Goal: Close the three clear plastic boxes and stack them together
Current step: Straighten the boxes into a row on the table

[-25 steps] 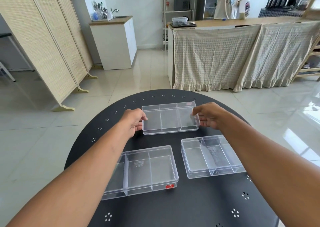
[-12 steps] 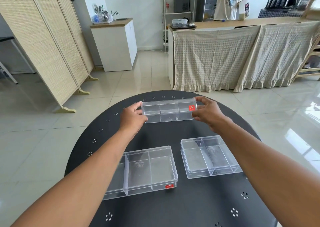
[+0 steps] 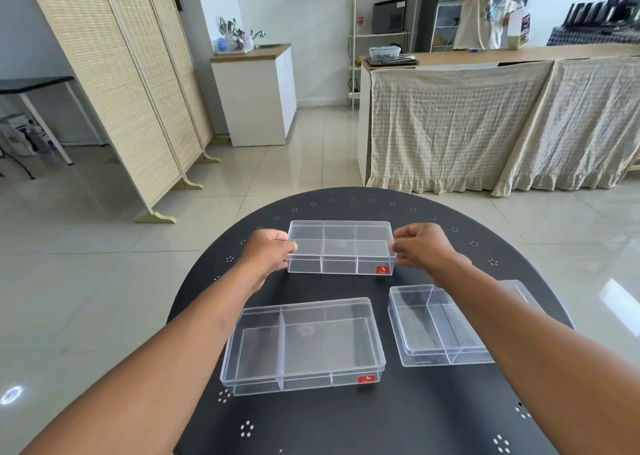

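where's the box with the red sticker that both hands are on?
Head view: the far box sits at the black table's far centre, between the left hand and right hand.

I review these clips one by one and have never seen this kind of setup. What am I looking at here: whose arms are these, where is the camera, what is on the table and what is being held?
No machine is involved: a person works with two bare hands, and the one wide-angle camera sits on their head, looking forward and down. That is why both forearms reach in from the bottom of the picture.

On the round black table lie three clear plastic boxes with dividers inside. The left hand and the right hand grip the short ends of the far box, which bears a small red sticker. The near left box lies untouched and also has a red sticker. The near right box is partly hidden by the right forearm. Nothing is stacked yet. Another person stands behind the far counter.
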The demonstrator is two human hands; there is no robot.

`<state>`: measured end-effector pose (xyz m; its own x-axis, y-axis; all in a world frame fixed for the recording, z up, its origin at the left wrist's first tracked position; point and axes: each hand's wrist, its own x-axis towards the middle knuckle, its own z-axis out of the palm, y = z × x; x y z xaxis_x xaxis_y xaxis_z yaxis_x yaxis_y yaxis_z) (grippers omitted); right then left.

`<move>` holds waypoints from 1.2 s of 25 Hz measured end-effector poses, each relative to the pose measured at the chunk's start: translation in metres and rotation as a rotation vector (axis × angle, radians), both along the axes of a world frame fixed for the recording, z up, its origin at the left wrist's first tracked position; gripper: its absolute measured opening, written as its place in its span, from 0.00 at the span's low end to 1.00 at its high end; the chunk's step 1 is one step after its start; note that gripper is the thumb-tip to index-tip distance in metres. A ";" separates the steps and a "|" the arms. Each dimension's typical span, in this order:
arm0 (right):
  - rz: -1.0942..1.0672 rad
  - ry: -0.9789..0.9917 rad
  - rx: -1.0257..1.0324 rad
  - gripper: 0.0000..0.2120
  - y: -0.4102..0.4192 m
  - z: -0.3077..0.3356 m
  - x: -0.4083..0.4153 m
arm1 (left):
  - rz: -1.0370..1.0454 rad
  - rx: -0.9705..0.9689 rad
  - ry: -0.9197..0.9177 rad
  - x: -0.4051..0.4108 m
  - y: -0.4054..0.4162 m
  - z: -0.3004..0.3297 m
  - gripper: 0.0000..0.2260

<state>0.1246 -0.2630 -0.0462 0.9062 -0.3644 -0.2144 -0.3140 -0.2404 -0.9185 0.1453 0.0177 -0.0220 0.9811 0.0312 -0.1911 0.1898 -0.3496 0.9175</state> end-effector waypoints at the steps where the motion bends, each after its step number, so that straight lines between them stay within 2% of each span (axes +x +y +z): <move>1: 0.011 0.007 -0.004 0.08 0.005 0.000 0.006 | 0.015 0.006 -0.004 0.006 0.007 -0.001 0.12; 5: 0.048 0.018 -0.004 0.05 0.034 -0.001 0.042 | 0.073 -0.008 0.004 0.040 0.036 -0.007 0.12; 10: 0.029 0.024 0.016 0.04 0.066 -0.005 0.089 | 0.156 -0.075 0.004 0.086 0.060 -0.015 0.05; 14: -0.011 0.024 0.056 0.05 0.073 -0.001 0.102 | 0.189 -0.075 0.007 0.099 0.063 -0.019 0.10; 17: -0.021 0.032 0.082 0.06 0.076 -0.002 0.095 | 0.213 -0.086 -0.023 0.095 0.066 -0.024 0.03; 19: -0.009 0.044 -0.044 0.15 0.077 0.003 0.080 | 0.241 -0.043 -0.043 0.092 0.078 -0.027 0.25; 20: 0.009 0.037 -0.140 0.20 0.075 0.009 0.071 | 0.242 -0.031 -0.068 0.085 0.085 -0.024 0.28; 21: 0.028 0.016 -0.218 0.22 0.073 0.016 0.058 | 0.247 -0.030 -0.082 0.071 0.090 -0.017 0.24; 23: 0.076 -0.043 -0.242 0.29 0.066 0.027 0.028 | 0.238 -0.024 -0.069 0.035 0.095 -0.006 0.10; 25: 0.094 -0.055 -0.223 0.34 0.065 0.038 -0.018 | 0.186 -0.027 -0.038 -0.009 0.103 -0.006 0.06; 28: 0.124 -0.060 -0.211 0.22 0.078 0.045 -0.090 | 0.102 -0.028 0.003 -0.069 0.112 -0.017 0.08; 30: 0.107 -0.072 -0.259 0.21 0.086 0.041 -0.125 | 0.081 -0.024 0.020 -0.101 0.112 -0.021 0.10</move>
<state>-0.0005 -0.1765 -0.0053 0.9520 -0.3001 -0.0606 -0.2105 -0.4980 -0.8412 0.0440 0.1295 -0.0435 0.9716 0.1055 -0.2120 0.2347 -0.3106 0.9211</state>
